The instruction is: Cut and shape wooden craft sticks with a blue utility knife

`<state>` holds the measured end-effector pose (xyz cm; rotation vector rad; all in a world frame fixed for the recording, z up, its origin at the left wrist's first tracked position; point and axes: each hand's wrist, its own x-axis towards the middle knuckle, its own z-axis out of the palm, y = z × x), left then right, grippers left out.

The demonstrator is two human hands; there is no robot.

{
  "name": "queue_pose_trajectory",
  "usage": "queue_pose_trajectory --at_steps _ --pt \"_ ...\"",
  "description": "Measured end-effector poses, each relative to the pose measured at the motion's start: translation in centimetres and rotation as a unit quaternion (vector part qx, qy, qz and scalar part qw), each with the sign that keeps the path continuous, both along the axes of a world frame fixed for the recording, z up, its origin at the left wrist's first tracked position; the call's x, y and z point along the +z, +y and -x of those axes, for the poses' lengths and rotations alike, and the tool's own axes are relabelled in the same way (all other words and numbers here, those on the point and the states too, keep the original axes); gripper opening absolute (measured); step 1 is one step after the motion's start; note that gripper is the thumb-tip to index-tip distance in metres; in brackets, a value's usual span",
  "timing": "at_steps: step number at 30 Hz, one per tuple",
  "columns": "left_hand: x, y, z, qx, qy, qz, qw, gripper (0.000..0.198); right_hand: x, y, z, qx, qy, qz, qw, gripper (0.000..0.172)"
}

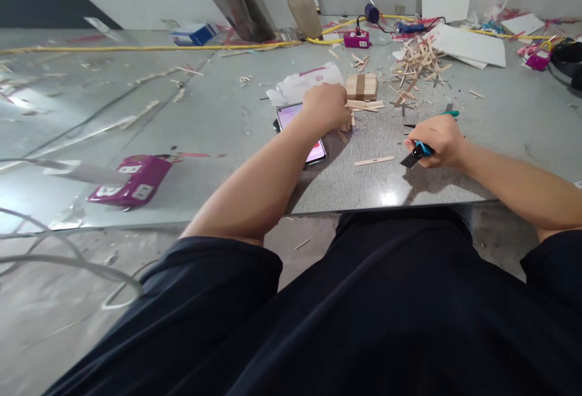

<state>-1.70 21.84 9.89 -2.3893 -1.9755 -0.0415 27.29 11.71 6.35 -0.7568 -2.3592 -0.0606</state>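
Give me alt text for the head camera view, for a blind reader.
A seated person's left hand grips small wooden sticks on a grey table while the right hand holds a blue-and-black cutter. A phone lies under the left forearm, with a loose stick between the hands and a heap of stick offcuts behind.

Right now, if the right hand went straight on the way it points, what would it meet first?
Probably the loose flat stick, lying just left of the tip of the cutter held by the right hand. Beyond it lies the phone. Depth is uncertain.
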Motion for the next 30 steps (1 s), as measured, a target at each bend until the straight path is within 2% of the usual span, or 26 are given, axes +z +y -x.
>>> queue_pose_trajectory --at_steps 3,9,15,22,27,30 --pt "0.2 -0.4 0.1 0.002 -0.01 -0.004 1.0 0.039 -0.2 0.2 -0.1 -0.001 -0.001 -0.028 1.0 0.031" --pt "0.5 -1.3 0.9 -0.025 0.0 0.028 0.999 0.043 -0.5 0.2 -0.1 0.022 0.0 -0.092 0.995 0.023" --pt "0.3 -1.4 1.2 -0.037 0.066 0.058 0.995 0.062 -0.8 0.2 -0.1 0.016 -0.024 -0.154 0.988 0.02" --pt "0.7 -1.8 1.0 -0.044 0.076 0.054 0.995 0.048 -0.4 0.0 -0.1 0.036 -0.005 -0.198 0.98 0.016" --pt "1.4 -2.3 1.3 -0.044 0.05 0.066 0.996 0.034 -0.4 0.1 -0.2 0.029 -0.018 -0.183 0.983 0.017" --pt "1.1 -1.9 2.0 -0.047 0.017 0.067 0.996 0.021 -0.5 0.2 -0.2 0.045 0.003 -0.18 0.983 0.017"
